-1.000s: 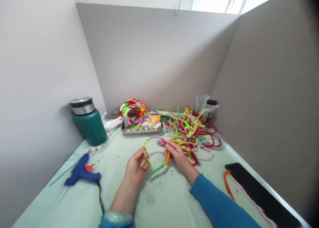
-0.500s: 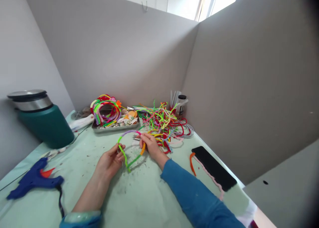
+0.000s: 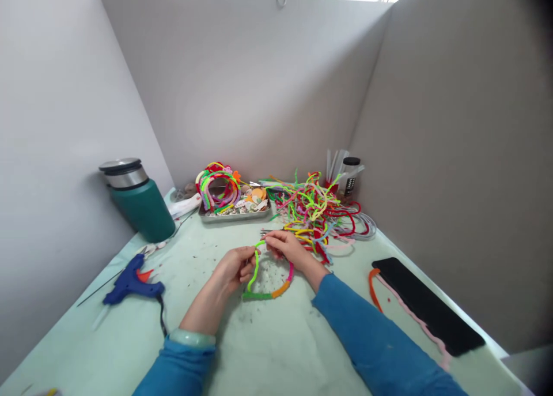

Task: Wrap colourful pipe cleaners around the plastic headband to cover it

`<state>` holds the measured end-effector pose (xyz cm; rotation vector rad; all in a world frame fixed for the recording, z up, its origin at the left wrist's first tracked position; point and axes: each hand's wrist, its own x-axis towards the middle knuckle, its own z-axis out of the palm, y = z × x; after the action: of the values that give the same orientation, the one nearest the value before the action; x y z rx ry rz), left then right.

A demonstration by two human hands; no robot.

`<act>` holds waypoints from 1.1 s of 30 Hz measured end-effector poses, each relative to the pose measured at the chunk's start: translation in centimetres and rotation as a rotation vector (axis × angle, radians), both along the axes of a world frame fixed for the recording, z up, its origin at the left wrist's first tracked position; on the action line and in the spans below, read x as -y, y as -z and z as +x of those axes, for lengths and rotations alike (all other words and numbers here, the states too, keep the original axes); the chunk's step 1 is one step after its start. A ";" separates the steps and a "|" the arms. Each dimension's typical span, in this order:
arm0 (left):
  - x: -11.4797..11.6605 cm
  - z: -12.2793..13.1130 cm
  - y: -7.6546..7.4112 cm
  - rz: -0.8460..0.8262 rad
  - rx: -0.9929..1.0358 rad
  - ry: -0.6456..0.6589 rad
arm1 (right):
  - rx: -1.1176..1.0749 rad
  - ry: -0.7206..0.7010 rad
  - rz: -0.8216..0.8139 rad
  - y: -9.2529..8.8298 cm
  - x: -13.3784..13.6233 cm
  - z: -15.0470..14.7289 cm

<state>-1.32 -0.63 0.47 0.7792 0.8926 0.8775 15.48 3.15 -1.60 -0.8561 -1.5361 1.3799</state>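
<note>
A multicoloured fuzzy ring [image 3: 280, 290], with lime, green, orange and magenta sections, is held between both hands just above the table. My left hand [image 3: 237, 268] has its thumb and finger closed on the lime section at the ring's upper left. At the top of the ring, my right hand [image 3: 287, 247] pinches the lime part, and its fingers hide some of the loop. Behind my right hand lie the metal tips of a tool [image 3: 268, 232] and a tangled heap of coloured pipe cleaners [image 3: 313, 203].
A metal tray [image 3: 235, 217] holds finished coloured rings and small cut shapes. On the left are a teal bottle [image 3: 147, 211] and a blue glue gun [image 3: 132, 283]. A black phone-like slab [image 3: 427, 304] lies right, beside orange and pink strips. Grey panels enclose the table.
The ring has turned in my hands, so its orange section now sits at the bottom right. My right hand has shifted to the lime section. The camera view has swung left.
</note>
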 end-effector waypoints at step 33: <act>0.0 0.2 0.7 0.557 -1.009 -0.085 | 0.185 -0.096 0.126 0.4 0.5 -0.6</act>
<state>-1.08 -0.64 -0.21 1.7561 1.5874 0.7972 14.85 2.65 -1.96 -0.8608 -1.8066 1.2838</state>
